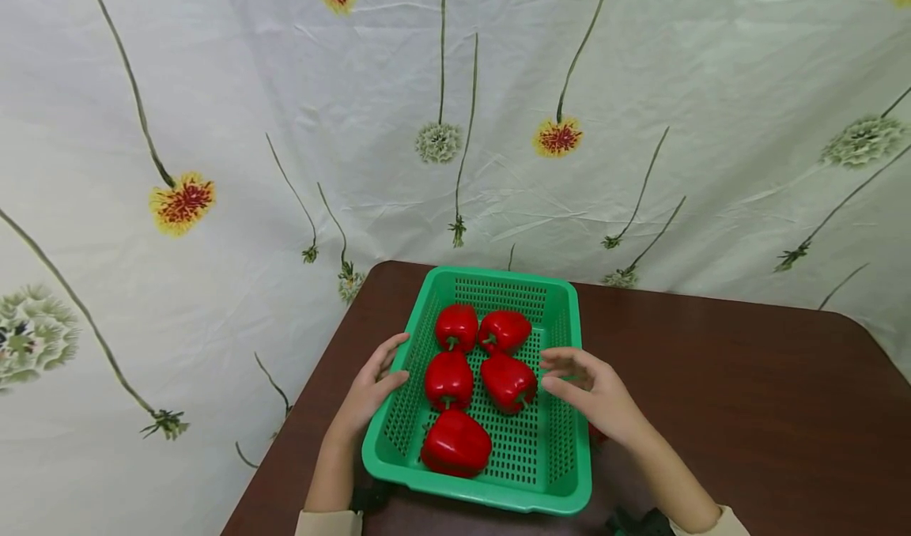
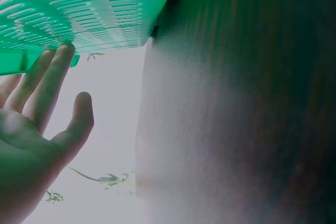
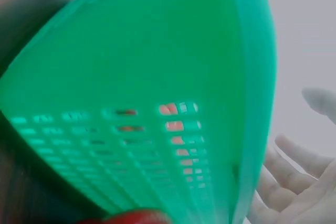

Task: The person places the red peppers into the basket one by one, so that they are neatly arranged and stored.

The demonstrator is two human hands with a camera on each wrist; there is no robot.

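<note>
A green plastic basket (image 1: 498, 498) with slotted walls stands on the table and holds several shiny red bell peppers (image 1: 456, 443), grouped at its left and middle. My left hand (image 1: 366, 394) is at the basket's left rim, fingers extended; in the left wrist view its fingertips appear to touch the slotted wall (image 2: 105, 11). Over the right rim hovers my right hand (image 1: 594, 386), its fingers loosely bent and nothing between them. The right wrist view shows that hand (image 3: 299, 187) beyond the basket's edge (image 3: 257, 77). Outside the basket, a red thing (image 1: 596, 435) is mostly hidden beneath my right hand.
The dark brown table (image 1: 726, 378) extends to the right of the basket. Behind it hangs a white cloth (image 1: 370, 85) printed with flowers. Dark objects (image 1: 636, 522), partly cut off, lie at the near edge by my right forearm.
</note>
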